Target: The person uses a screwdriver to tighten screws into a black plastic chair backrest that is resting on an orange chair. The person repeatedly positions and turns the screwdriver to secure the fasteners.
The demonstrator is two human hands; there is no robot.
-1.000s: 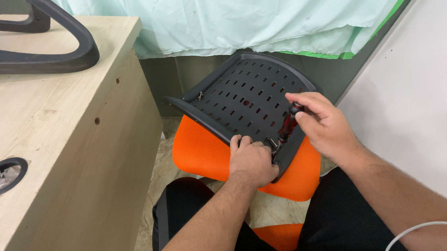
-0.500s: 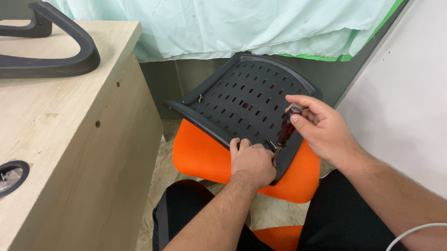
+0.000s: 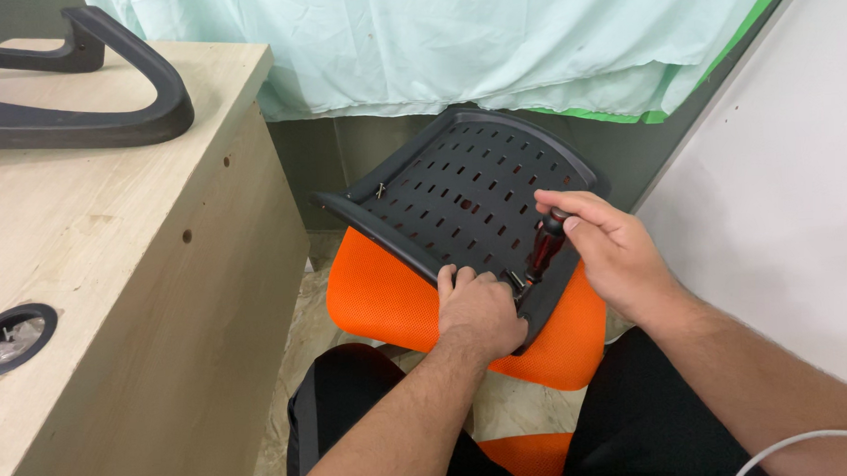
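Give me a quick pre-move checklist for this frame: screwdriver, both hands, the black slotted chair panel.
1. Right hand grips the screwdriver handle: ok.
2. Left hand steadies the black slotted panel at its near edge: ok.
3. Tip seated in a fastener: cannot tell, hidden between the hands.
4. Panel rests on the orange seat cushion: ok.
5. Small loose screw lies near the panel's left rim, could roll off: not ok.
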